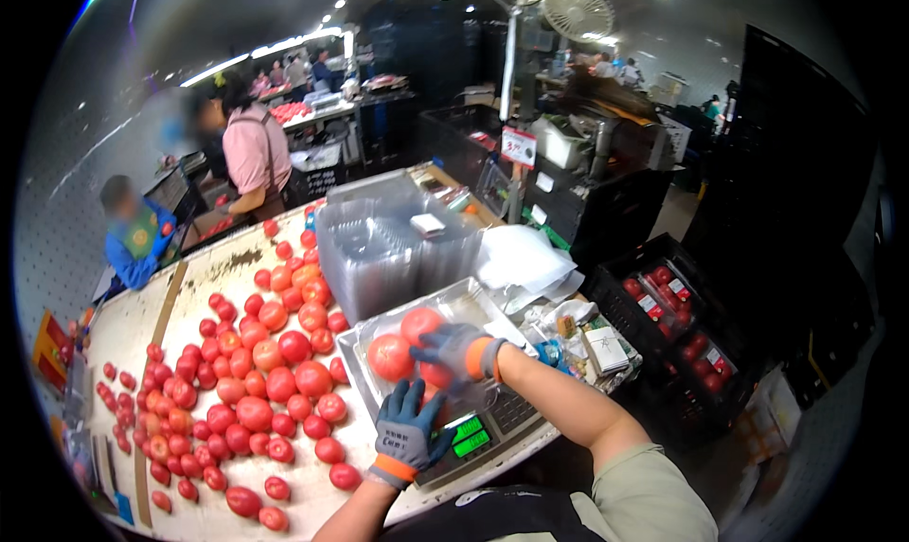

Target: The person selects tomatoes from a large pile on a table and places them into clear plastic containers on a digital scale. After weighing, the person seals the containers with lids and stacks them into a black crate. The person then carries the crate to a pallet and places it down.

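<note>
A clear plastic tray [371, 329] holding several large red tomatoes [390, 358] rests on the metal pan of a digital scale [353, 357]. My right hand [447, 350], in a grey-blue glove with an orange cuff, reaches over the tomatoes with its fingers among them. It is blurred, and its palm side is hidden. At the tray's near side is my left hand [410, 428] in a matching glove, fingers spread and fingertips by a tomato. Whether it grips anything is hidden. The scale's green-lit display [469, 435] shows just right of my left hand.
Loose tomatoes [254, 414] cover much of the white table [419, 505] at left. Nested clear plastic trays [383, 258] stand behind the scale, beside white sheets [522, 258]. Black crates [611, 297] with packed tomatoes sit at right. Two people [257, 151] work across the table.
</note>
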Motion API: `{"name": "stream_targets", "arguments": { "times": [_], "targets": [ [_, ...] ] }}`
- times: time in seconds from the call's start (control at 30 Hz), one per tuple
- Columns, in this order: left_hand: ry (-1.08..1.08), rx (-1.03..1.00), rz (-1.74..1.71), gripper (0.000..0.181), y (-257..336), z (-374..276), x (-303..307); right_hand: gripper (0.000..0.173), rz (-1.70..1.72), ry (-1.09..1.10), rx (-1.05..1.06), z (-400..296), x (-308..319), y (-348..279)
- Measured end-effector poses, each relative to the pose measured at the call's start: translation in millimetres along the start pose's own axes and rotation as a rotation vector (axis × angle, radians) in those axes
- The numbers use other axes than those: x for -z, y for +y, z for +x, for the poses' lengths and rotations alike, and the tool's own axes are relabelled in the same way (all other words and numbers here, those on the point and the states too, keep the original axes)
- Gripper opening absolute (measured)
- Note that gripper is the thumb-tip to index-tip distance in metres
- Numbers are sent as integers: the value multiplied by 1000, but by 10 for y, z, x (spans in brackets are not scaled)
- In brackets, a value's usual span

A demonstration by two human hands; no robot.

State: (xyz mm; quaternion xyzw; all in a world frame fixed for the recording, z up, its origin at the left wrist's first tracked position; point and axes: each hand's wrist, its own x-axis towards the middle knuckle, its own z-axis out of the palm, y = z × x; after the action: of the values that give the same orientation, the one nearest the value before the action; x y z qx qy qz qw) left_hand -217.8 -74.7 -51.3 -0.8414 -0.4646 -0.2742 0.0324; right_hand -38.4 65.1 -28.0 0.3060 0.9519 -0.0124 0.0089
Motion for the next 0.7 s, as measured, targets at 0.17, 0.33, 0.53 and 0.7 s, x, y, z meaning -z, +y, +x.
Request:
{"name": "stream_targets", "arguments": {
  "times": [0.17, 0.33, 0.53, 0.7],
  "targets": [
    [28, 17, -126, 68, -16, 57, -49, 63, -162, 42, 82, -15, -228, -155],
    [325, 366, -589, 58, -310, -91, 191, 59, 795, 411, -36, -327, 243, 126],
    [292, 887, -842, 72, -494, -544, 61, 39, 1576, 383, -493, -1378, 119, 100],
    [-28, 1125, -1231, 65, -212, -278, 45, 55, 1762, 89, -890, -1761, -403, -30]
  ]
}}
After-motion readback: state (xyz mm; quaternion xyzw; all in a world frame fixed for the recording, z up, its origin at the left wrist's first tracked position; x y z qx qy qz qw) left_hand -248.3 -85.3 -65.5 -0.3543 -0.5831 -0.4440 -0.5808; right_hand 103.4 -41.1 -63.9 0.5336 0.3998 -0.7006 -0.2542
